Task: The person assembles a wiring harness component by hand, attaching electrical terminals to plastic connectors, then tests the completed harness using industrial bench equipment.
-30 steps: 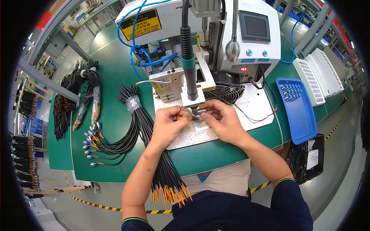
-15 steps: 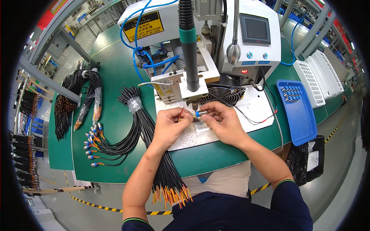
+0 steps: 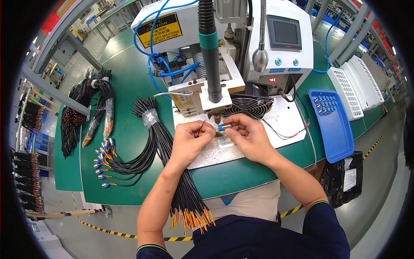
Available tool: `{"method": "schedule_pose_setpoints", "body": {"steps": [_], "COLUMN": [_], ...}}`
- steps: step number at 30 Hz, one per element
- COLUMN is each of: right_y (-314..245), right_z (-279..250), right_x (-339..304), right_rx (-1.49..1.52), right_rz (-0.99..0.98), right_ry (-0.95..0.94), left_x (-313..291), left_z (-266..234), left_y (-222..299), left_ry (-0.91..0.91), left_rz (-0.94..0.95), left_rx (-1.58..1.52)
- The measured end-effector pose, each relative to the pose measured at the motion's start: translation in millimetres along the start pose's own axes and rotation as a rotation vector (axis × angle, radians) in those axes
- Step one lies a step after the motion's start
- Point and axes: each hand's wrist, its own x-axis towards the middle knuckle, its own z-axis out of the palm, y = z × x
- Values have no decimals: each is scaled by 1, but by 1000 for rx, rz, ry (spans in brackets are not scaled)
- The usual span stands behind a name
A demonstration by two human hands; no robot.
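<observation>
Both my hands have stayed close together over the metal plate (image 3: 207,153) since a second ago. Nearest me, black cables (image 3: 185,194) hang off the green counter (image 3: 129,142). My left hand (image 3: 189,140) pinches a red wire (image 3: 202,127); my right hand (image 3: 246,136) is clamped on a small blue-ringed connector (image 3: 222,127), just below the machine (image 3: 215,93). Farther right lies a blue tray (image 3: 334,129).

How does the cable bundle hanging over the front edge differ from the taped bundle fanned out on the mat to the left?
The front-edge bundle hangs off the table with bare orange wire ends; the taped bundle lies flat on the green mat, curving left to ends with metal and blue connectors. Only the taped bundle shows a clear wrap. Both are black cables.
</observation>
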Motion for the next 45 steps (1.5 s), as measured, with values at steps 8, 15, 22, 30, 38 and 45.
{"method": "schedule_pose_setpoints", "body": {"steps": [8, 15, 22, 30, 38, 45], "right_y": [-4, -2, 0, -4, -1, 2], "right_z": [-4, -3, -4, -5, -2, -2], "right_x": [-1, -1, -1, -2, -3, -3], "right_rx": [-1, -5, 33, 60, 23, 26], "right_rz": [119, 67, 91, 78, -23, -22], "right_ry": [-58, -40, -51, -59, -17, -3], "left_x": [-2, -1, -7, -11, -8, -6], "left_z": [-10, -11, -12, -5, -4, 0], "left_y": [-3, -5, -3, -2, -2, 0], "left_ry": [8, 29, 9, 22, 15, 15], "left_rz": [-38, -30, 49, 186, 121, 65], "left_rx": [-357, -459, -431, -58, 71, 57]}}
